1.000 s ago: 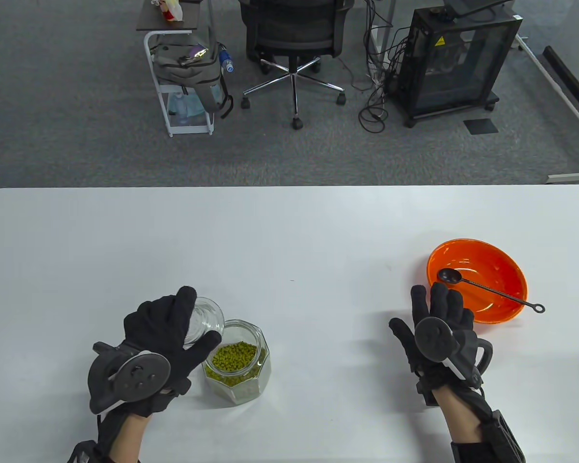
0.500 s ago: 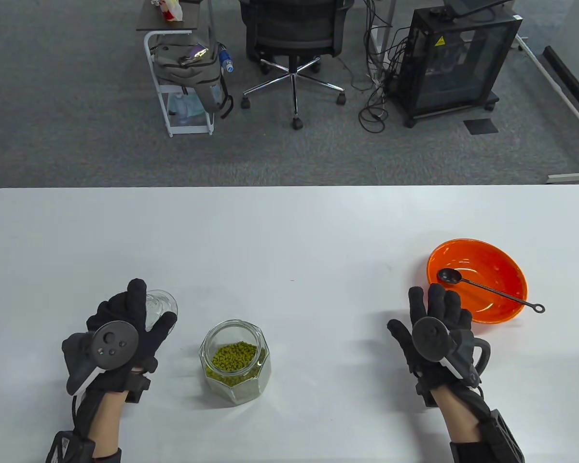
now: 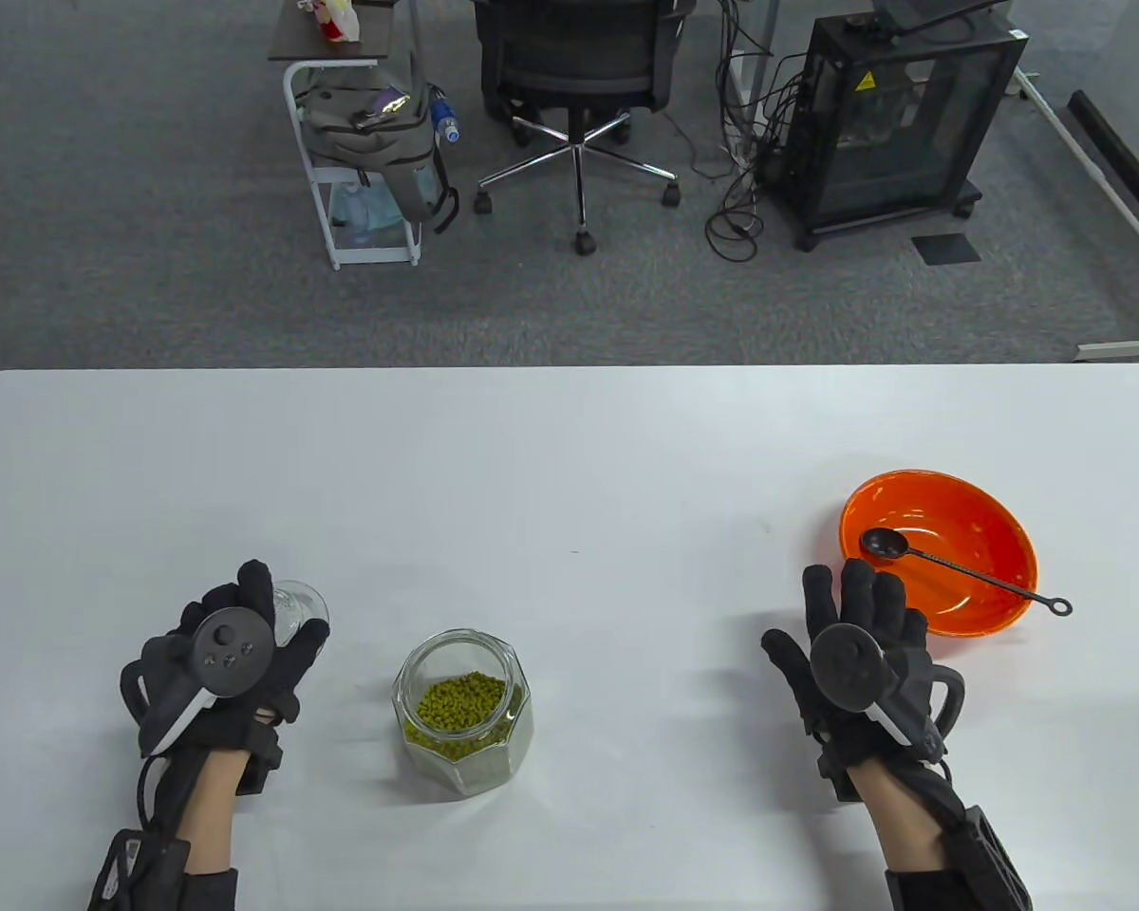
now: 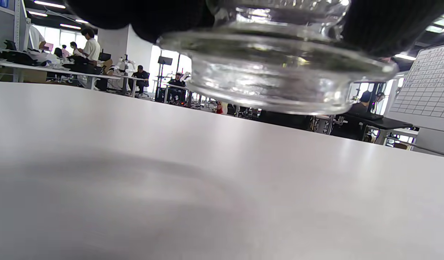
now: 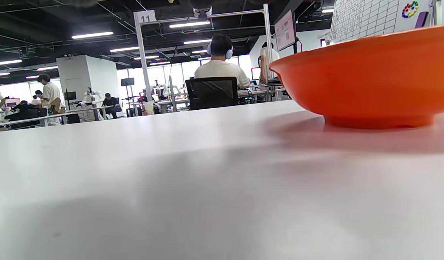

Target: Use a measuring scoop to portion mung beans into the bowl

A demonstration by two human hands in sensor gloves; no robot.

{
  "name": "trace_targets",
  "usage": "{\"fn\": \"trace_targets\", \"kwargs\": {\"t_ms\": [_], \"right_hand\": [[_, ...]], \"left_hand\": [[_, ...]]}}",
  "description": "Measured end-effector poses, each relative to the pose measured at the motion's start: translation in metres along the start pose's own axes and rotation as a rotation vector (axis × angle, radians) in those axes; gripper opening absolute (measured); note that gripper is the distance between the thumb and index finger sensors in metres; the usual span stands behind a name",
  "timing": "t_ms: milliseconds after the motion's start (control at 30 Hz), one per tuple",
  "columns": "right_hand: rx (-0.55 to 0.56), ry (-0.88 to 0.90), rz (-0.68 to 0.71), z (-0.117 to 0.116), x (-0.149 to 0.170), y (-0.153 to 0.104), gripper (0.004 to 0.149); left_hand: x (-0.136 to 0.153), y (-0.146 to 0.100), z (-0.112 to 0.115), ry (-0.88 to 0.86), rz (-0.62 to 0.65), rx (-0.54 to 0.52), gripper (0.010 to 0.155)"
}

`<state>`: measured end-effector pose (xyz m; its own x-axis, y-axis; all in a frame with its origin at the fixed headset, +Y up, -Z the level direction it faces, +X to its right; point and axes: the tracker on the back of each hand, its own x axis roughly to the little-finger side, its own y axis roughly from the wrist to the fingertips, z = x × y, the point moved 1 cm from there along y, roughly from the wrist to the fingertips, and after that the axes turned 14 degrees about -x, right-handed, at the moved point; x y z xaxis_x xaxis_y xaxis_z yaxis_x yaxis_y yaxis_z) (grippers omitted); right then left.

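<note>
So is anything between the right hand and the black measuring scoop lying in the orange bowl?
Nothing visible. The right hand lies flat beside the orange bowl; the black measuring scoop rests across it, handle over the far rim.

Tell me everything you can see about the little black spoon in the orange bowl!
The small black measuring scoop looks like dark metal. It has a round cup at one end, a long thin handle, and a little ring at the other end. It lies slanted across the orange plastic bowl, cup inside, handle resting on the rim, ring poking out over the white table. No hand touches it.
</note>
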<state>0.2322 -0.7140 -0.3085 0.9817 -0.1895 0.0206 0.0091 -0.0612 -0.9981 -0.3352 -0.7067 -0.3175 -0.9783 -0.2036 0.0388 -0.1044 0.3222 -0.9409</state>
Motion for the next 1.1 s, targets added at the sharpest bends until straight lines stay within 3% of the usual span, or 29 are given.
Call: {"fn": "trace_targets", "kwargs": {"t_ms": [467, 1100], "right_hand": [[-0.016, 0.002, -0.002, -0.002, 0.0, 0.0, 0.083], [-0.028, 0.005, -0.005, -0.003, 0.001, 0.002, 0.083]], "left_hand": [[0.017, 0.004, 0.027, 0.012, -0.065, 0.122, 0.09], [0.025, 0.004, 0.041, 0.028, -0.113, 0.195, 0.089]]}}
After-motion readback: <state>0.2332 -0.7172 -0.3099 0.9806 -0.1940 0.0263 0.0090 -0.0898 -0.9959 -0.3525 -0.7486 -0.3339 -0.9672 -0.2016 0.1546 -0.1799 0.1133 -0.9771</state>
